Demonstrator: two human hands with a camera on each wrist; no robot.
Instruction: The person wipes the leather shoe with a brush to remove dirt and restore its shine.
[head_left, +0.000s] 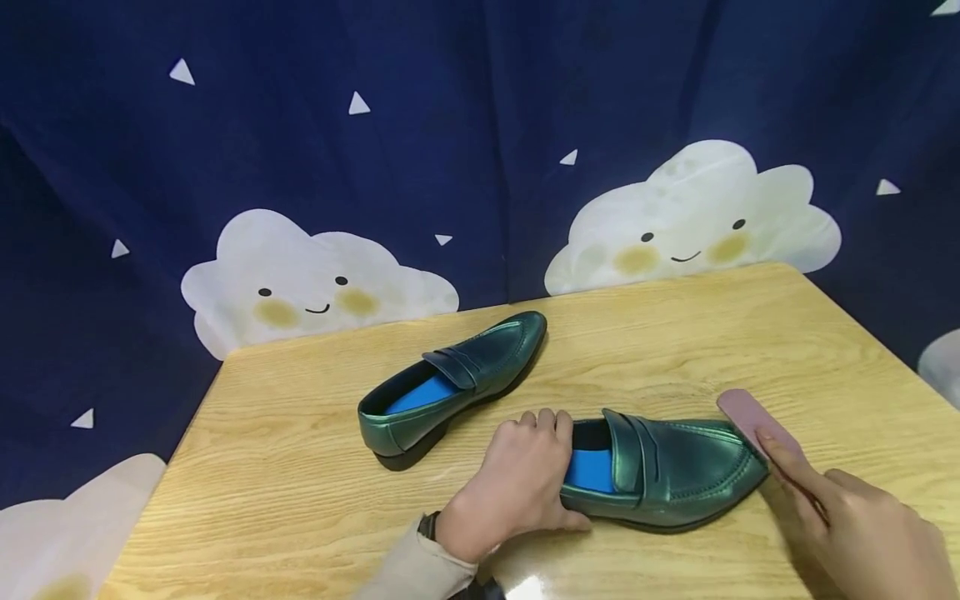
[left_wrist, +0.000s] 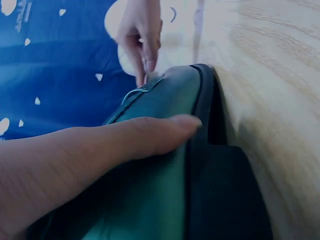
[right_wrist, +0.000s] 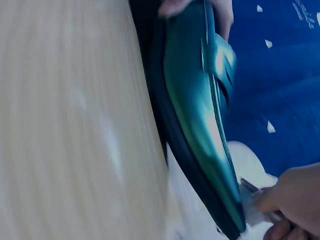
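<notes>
Left hand (head_left: 517,475): fingers clamped on the heel end of the near shoe (head_left: 690,467), at the shoe's 9 o'clock. The knuckles lie over the top line; the thumb rests along the near side wall, as the left wrist view confirms. Right hand (head_left: 862,517): fingers pinched together on a flat pink strip (head_left: 752,417), at the shoe's 4 o'clock. The strip extends from the fingers toward 11 o'clock — its rounded end clear of the grip — and lies against the pointed toe.

The near shoe is a glossy green loafer with a strap across the vamp and a bright blue insole (head_left: 591,471). It sits sole down on the counter (head_left: 300,492), right of centre, toe directed to 3 o'clock.

The far shoe (head_left: 480,371), of matching design, stands upright on the counter at 10 o'clock from the near one — the two well apart at the toes — with its toe directed to 1 o'clock.

A pale sleeve (head_left: 420,567) and a dark band (head_left: 429,525) surround the left wrist. At 12 o'clock, beyond the counter, hangs a dark blue curtain (head_left: 450,125) printed with white clouds (head_left: 697,200) and small triangles (head_left: 182,72).
</notes>
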